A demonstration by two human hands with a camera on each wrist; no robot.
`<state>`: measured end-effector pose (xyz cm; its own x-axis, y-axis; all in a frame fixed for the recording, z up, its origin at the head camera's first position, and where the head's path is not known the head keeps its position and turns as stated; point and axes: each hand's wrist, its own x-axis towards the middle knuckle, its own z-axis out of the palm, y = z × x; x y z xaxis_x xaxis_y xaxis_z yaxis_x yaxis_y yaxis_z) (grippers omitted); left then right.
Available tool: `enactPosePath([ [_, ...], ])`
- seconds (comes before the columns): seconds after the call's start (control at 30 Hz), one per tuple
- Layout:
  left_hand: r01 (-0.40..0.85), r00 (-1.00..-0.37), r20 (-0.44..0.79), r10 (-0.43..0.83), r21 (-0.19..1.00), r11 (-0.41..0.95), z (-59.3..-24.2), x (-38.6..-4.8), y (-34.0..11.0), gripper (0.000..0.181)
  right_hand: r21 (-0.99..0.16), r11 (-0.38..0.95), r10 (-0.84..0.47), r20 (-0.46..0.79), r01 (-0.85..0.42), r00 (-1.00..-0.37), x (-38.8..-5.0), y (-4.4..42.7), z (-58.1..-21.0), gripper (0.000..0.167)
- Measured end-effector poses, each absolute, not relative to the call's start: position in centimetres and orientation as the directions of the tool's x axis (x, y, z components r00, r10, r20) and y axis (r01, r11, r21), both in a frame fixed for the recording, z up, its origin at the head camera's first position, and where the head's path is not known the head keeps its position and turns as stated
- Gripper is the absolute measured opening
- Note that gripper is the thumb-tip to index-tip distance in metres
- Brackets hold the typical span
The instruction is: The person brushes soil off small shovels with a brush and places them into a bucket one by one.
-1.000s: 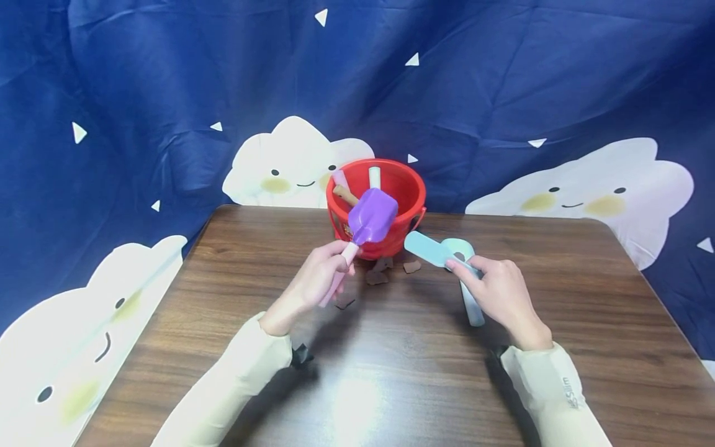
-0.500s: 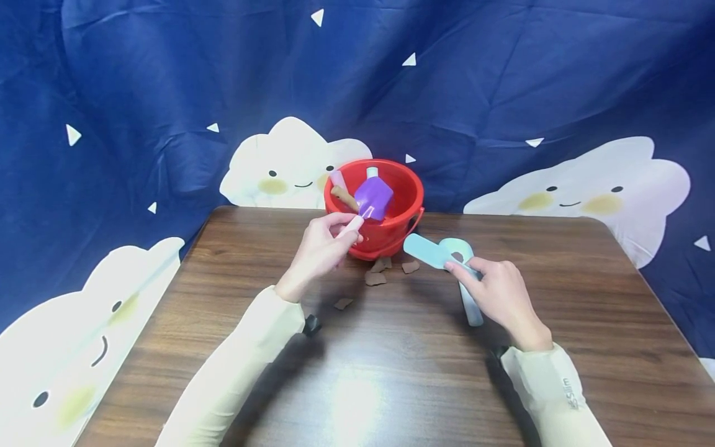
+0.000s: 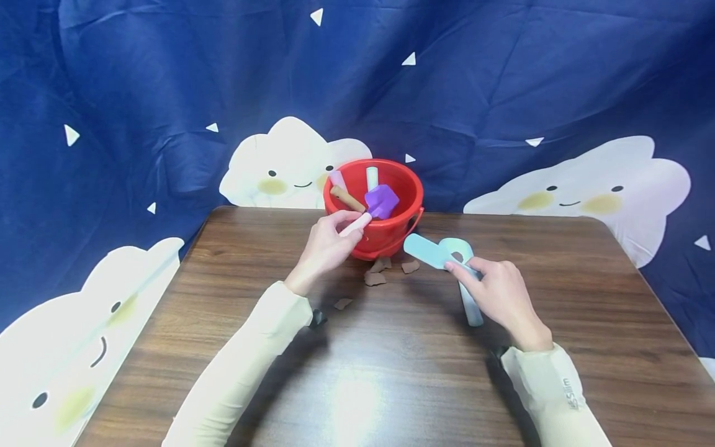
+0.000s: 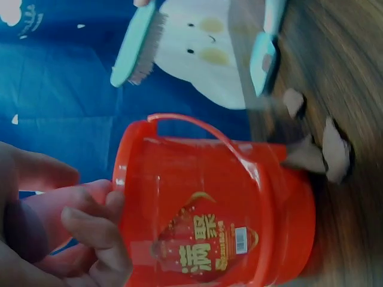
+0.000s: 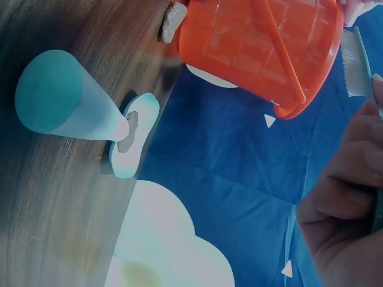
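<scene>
My left hand (image 3: 326,242) grips the pink handle of a toy shovel at the front rim of a red bucket (image 3: 385,236). The purple shovel blade (image 3: 382,202) lies within the bucket's mouth, below the rim line. A pale handle (image 3: 372,179), a pink handle (image 3: 337,180) and a brown handle (image 3: 347,198) stick up inside the bucket; their lower ends are hidden. On the right, my right hand (image 3: 499,292) holds a light blue brush (image 3: 427,249) above the table. Its bristles show in the left wrist view, where the brush (image 4: 137,45) hangs clear of the bucket.
Beneath the brush, a light blue tool with a long handle (image 3: 473,307) lies on the wooden table, a brown fragment on its head. Several brown shards (image 3: 375,279) lie in front of the bucket. A blue cloth (image 3: 447,105) with clouds hangs behind the table.
My left hand has moved forward and to the right, carrying the shovel blade from in front of the bucket into its mouth. The right hand and brush have stayed nearly still.
</scene>
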<state>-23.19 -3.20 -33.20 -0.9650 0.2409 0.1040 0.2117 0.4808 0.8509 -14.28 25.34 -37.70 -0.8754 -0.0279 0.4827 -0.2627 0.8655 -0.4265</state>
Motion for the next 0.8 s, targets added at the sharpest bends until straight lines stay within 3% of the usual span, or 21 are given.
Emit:
enactPosePath([
  [0.2, 0.167, -0.975, 0.098, 0.199, 0.913, 0.372, -33.8, -23.3, -3.4, 0.036, -0.427, 0.866, -0.025, 0.481, -0.259, -0.876, -14.2, 25.5, -37.7, 0.049],
  [0.33, 0.12, -0.99, 0.092, 0.108, 0.948, 0.294, -34.1, -23.3, -4.3, 0.038, -0.433, 0.865, -0.013, 0.483, -0.252, -0.875, -14.2, 25.8, -37.5, 0.049],
  [0.57, 0.046, -0.999, 0.047, -0.014, 0.998, 0.048, -34.8, -23.0, -6.0, 0.041, -0.454, 0.856, 0.03, 0.521, -0.247, -0.853, -14.2, 26.9, -36.9, 0.036],
  [0.63, 0.028, -0.999, 0.029, -0.023, 0.997, 0.067, -35.1, -22.9, -5.9, 0.039, -0.458, 0.853, 0.034, 0.528, -0.251, -0.849, -14.1, 27.2, -36.8, 0.034],
  [0.8, 0.004, -0.999, -0.006, 0.032, 0.955, 0.296, -36.2, -22.4, -4.8, 0.025, -0.469, 0.847, 0.047, 0.532, -0.248, -0.845, -14.1, 27.6, -36.5, 0.035],
])
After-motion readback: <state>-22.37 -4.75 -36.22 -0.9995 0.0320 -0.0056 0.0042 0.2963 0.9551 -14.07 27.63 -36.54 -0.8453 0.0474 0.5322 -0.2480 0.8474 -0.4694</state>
